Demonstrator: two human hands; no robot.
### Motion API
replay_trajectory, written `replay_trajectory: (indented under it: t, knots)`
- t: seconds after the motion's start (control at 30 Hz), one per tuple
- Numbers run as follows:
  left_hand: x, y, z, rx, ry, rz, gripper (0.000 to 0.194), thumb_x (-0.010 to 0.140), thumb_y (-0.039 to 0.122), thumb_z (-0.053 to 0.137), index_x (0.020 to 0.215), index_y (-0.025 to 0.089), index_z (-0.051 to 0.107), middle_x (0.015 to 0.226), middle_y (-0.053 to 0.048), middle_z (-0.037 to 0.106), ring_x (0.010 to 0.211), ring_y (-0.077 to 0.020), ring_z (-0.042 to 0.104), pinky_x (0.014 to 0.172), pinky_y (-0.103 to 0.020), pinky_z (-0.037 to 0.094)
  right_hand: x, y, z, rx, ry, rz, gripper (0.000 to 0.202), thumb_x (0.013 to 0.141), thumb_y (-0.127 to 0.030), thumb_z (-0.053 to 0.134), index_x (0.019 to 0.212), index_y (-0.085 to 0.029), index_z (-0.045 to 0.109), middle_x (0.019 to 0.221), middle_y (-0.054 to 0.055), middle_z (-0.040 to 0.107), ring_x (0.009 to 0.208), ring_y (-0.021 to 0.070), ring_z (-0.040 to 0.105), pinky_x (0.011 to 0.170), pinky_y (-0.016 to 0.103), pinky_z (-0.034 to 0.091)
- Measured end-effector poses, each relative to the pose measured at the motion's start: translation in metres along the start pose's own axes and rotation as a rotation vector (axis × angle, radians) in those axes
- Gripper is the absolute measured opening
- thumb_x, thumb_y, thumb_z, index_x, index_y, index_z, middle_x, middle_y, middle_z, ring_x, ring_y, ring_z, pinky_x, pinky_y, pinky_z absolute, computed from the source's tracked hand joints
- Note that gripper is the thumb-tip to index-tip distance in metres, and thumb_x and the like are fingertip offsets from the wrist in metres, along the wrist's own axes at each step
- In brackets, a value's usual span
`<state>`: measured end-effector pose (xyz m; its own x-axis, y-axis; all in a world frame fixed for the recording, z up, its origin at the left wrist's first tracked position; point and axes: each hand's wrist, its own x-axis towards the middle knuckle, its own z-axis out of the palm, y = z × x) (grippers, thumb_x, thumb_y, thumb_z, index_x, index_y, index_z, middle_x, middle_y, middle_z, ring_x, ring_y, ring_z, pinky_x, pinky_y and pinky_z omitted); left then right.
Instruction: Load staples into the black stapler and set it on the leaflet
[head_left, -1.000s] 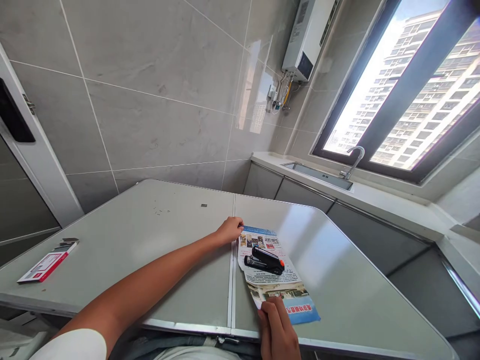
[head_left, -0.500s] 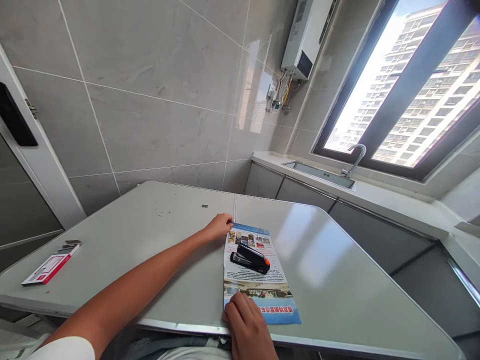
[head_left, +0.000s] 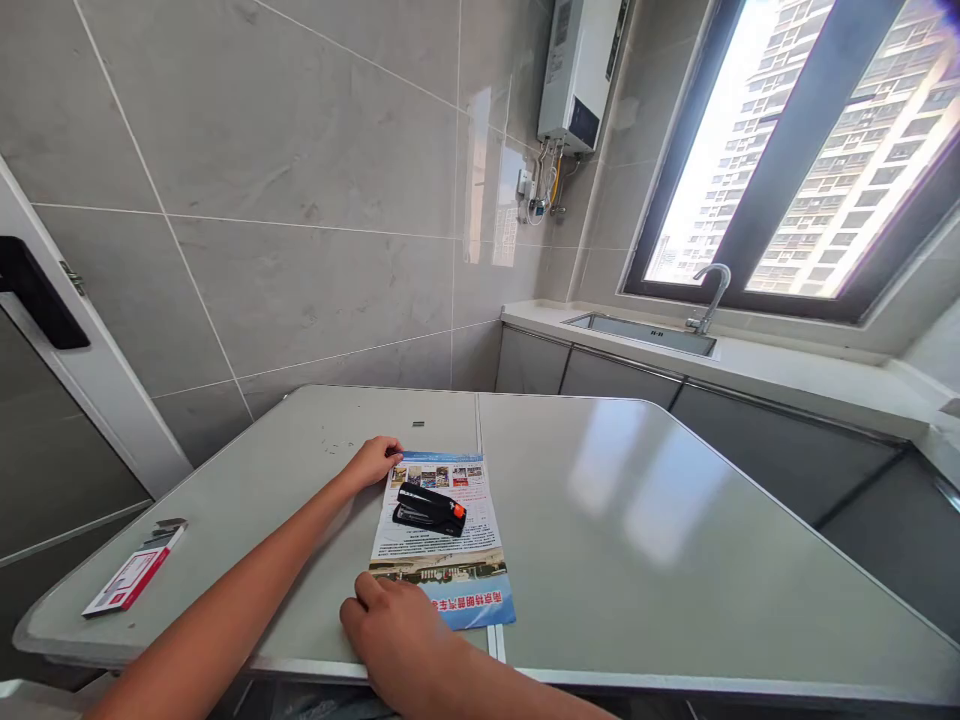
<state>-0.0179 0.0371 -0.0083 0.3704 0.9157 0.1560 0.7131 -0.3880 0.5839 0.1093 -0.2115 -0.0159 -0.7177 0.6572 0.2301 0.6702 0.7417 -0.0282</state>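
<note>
A printed leaflet point(head_left: 472, 572), blue at both ends with small photos and text, lies flat on the table. On it rests a black stapler point(head_left: 431, 508) with an orange-red piece at its right end; neither hand touches it. My left hand point(head_left: 375, 462) pinches the leaflet's far left corner between closed fingers. At the near left corner, my right hand point(head_left: 405, 630) has its fingers curled over the leaflet's edge; its thumb is partly hidden.
A red-and-white box point(head_left: 135, 572) with dark strips at its far end lies on the left of the table point(head_left: 675, 600). Beyond the leaflet are a short staple strip point(head_left: 418, 424) and scattered bits. A counter point(head_left: 795, 365) with a sink runs along the window side.
Both hands have shifted the leaflet left across the table, carrying the stapler with it. Its far right corner now lies near the table seam. The camera view has tilted.
</note>
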Motion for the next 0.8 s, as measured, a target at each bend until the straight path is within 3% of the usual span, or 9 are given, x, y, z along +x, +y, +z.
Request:
replay_trajectory:
  t: [0.17, 0.3, 0.4, 0.5, 0.6, 0.7, 0.77, 0.8]
  knots:
    - [-0.008, -0.036, -0.02, 0.069, 0.036, 0.011, 0.014, 0.08, 0.027, 0.061, 0.083, 0.019, 0.073, 0.085, -0.006, 0.076, 0.081, -0.0231, 0.068, 0.078, -0.033, 0.05, 0.053, -0.017, 0.015, 0.075, -0.014, -0.035, 0.025, 0.082, -0.021, 0.07, 0.105, -0.015, 0.061, 0.1, 0.008, 0.065, 0.076, 0.0216, 0.067, 0.053, 0.03, 0.05]
    - [-0.012, -0.053, -0.021, 0.101, 0.081, 0.069, 0.013, 0.086, 0.025, 0.057, 0.088, 0.02, 0.069, 0.093, -0.006, 0.07, 0.089, -0.0227, 0.065, 0.085, -0.034, 0.051, 0.081, -0.023, 0.027, 0.141, 0.09, -0.126, 0.024, 0.087, -0.024, 0.066, 0.107, -0.011, 0.062, 0.098, 0.011, 0.068, 0.087, 0.0247, 0.067, 0.069, 0.033, 0.056]
    - [-0.013, -0.057, -0.018, 0.104, 0.094, 0.113, 0.014, 0.088, 0.022, 0.057, 0.095, 0.02, 0.069, 0.101, -0.007, 0.068, 0.097, -0.0229, 0.064, 0.095, -0.036, 0.05, 0.08, -0.02, 0.018, 0.204, 0.155, -0.265, 0.027, 0.091, -0.028, 0.064, 0.111, -0.01, 0.062, 0.103, 0.013, 0.069, 0.094, 0.0239, 0.065, 0.084, 0.032, 0.055]
    - [-0.014, -0.056, -0.014, 0.166, 0.122, 0.153, 0.024, 0.089, 0.014, 0.053, 0.104, 0.02, 0.071, 0.109, -0.009, 0.066, 0.106, -0.0247, 0.061, 0.102, -0.04, 0.047, 0.061, 0.0, -0.003, 0.307, 0.161, -0.296, 0.022, 0.094, -0.027, 0.062, 0.114, -0.017, 0.063, 0.102, 0.007, 0.07, 0.09, 0.0201, 0.064, 0.083, 0.029, 0.051]
    - [-0.016, -0.05, -0.011, 0.236, 0.145, 0.174, 0.034, 0.09, 0.008, 0.048, 0.107, 0.022, 0.074, 0.118, -0.009, 0.066, 0.115, -0.0265, 0.058, 0.106, -0.043, 0.045, 0.036, 0.049, -0.021, 0.433, 0.255, -0.048, 0.01, 0.098, -0.024, 0.057, 0.101, -0.022, 0.067, 0.092, 0.004, 0.069, 0.089, 0.019, 0.063, 0.08, 0.028, 0.047]
    - [-0.019, -0.043, -0.008, 0.234, 0.114, 0.166, 0.029, 0.095, 0.015, 0.052, 0.111, 0.023, 0.074, 0.122, -0.009, 0.067, 0.117, -0.0274, 0.057, 0.105, -0.043, 0.045, 0.016, 0.118, -0.026, 0.431, 0.373, 0.416, 0.021, 0.101, -0.023, 0.048, 0.091, -0.021, 0.067, 0.087, 0.004, 0.069, 0.083, 0.0184, 0.061, 0.077, 0.029, 0.044]
    - [-0.021, -0.038, -0.006, 0.237, 0.089, 0.152, 0.026, 0.096, 0.019, 0.056, 0.113, 0.023, 0.074, 0.122, -0.009, 0.067, 0.118, -0.0278, 0.058, 0.103, -0.043, 0.044, 0.006, 0.164, -0.021, 0.382, 0.357, 0.688, 0.023, 0.099, -0.018, 0.046, 0.092, -0.02, 0.068, 0.093, 0.006, 0.07, 0.087, 0.0188, 0.061, 0.078, 0.029, 0.043]
    - [-0.022, -0.037, -0.006, 0.248, 0.081, 0.145, 0.025, 0.096, 0.02, 0.056, 0.113, 0.023, 0.073, 0.122, -0.009, 0.067, 0.119, -0.0279, 0.058, 0.103, -0.043, 0.044, 0.002, 0.183, -0.018, 0.37, 0.337, 0.732, 0.022, 0.096, -0.015, 0.048, 0.091, -0.019, 0.068, 0.094, 0.008, 0.069, 0.089, 0.0199, 0.061, 0.078, 0.03, 0.043]
